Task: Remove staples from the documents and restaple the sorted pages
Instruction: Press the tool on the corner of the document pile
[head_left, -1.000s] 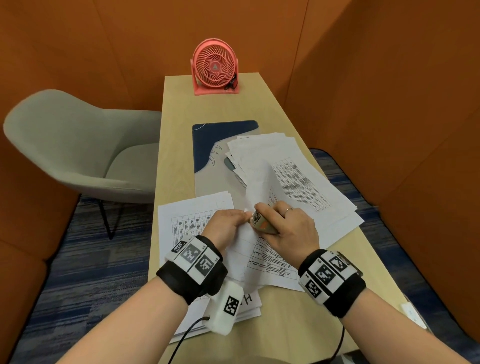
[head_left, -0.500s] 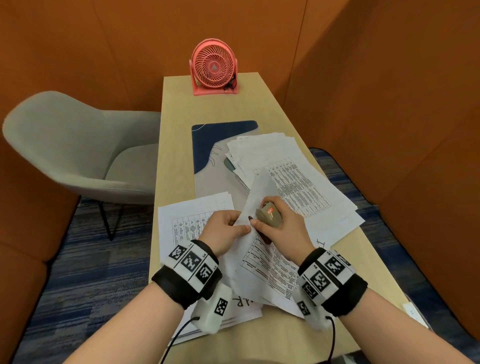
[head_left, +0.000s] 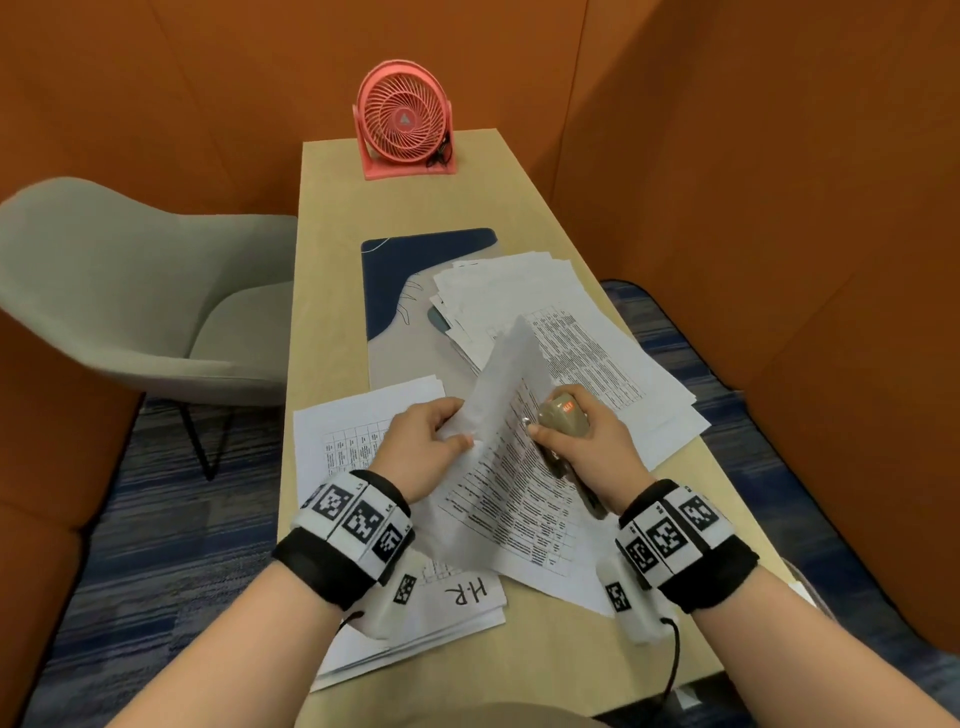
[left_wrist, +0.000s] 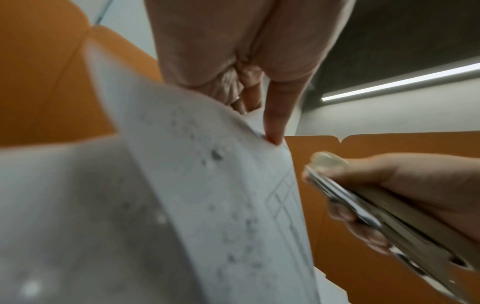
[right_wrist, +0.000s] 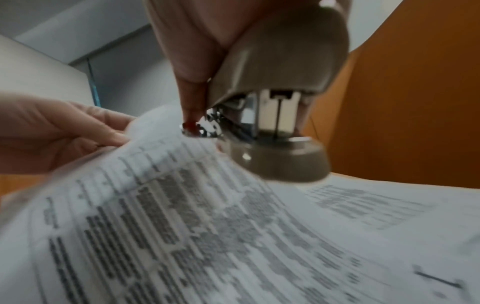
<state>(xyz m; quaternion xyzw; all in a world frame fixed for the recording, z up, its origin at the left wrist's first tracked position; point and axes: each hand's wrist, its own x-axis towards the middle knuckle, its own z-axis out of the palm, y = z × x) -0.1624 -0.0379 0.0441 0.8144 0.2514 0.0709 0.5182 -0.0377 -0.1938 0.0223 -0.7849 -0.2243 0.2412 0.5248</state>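
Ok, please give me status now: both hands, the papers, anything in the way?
Left hand pinches lifted sheet. Right hand grips stapler, beside the sheet, not on it. Loose papers underneath; nothing blocking.

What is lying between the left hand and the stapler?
In the head view, the lifted sheet, held by the left hand, stands between it and the stapler.

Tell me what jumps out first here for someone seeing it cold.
The two hands at the near end of the desk: the left hand pinches a folded-back printed sheet, and the right hand grips a beige stapler beside it. Next, the pink fan at the desk's far end, against the orange walls.
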